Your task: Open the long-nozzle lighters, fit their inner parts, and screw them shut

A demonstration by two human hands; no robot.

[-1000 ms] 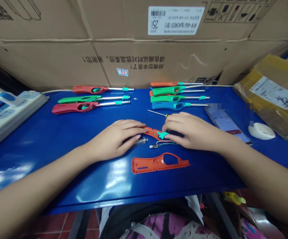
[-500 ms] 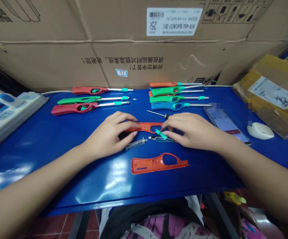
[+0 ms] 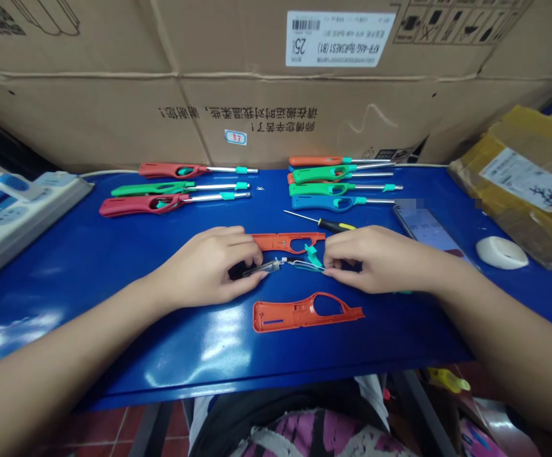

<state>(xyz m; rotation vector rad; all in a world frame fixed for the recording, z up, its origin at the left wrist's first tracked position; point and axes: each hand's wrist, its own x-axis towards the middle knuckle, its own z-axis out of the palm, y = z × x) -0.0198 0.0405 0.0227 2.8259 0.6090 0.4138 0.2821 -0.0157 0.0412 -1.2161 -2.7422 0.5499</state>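
Centre of the blue metal bench (image 3: 89, 285): orange lighter shell half (image 3: 288, 242) lying with its long axis left to right, just beyond both hands
Left hand (image 3: 204, 270): fingers narrowly pinching a clear tube (image 3: 267, 268), tip pointing right
Right hand (image 3: 380, 260): fingers narrowly pinching a thin wire lead (image 3: 304, 265) carrying a teal tab (image 3: 312, 256), its end lying just beside the tube's tip

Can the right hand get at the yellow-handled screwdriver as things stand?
Likely yes: the right hand lies just short of the screwdriver, nothing between them, though it seems to be pinching the wire piece.
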